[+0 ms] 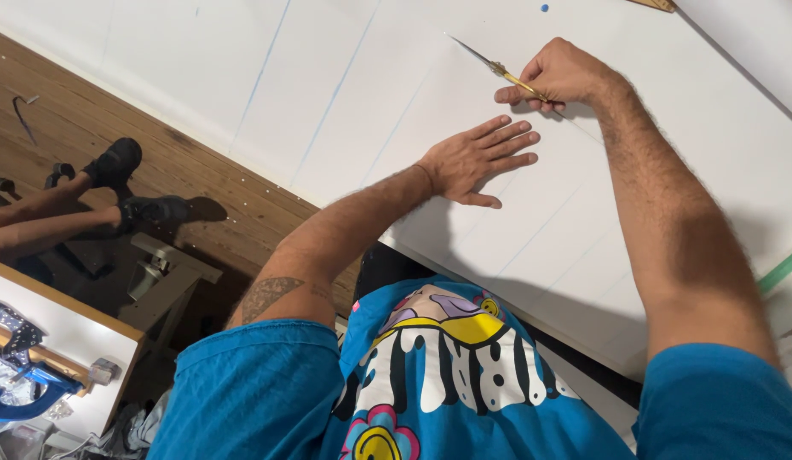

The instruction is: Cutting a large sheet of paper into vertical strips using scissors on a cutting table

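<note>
A large white sheet (345, 77) marked with thin blue lines covers the work surface. My left hand (481, 158) lies flat on it, fingers spread, pressing the sheet down. My right hand (562, 75) is closed around the gold handle of a slim pointed blade tool (489, 64), whose thin metal tip points up and left and rests on the sheet. The blade tip lies just beyond my left fingertips.
The sheet's edge runs diagonally above a wooden floor (200, 170). Another person's legs in black shoes (115, 162) rest at the left. A blue clamp tool (21, 383) sits on a white board at the bottom left. Green tape (783, 268) shows at the right edge.
</note>
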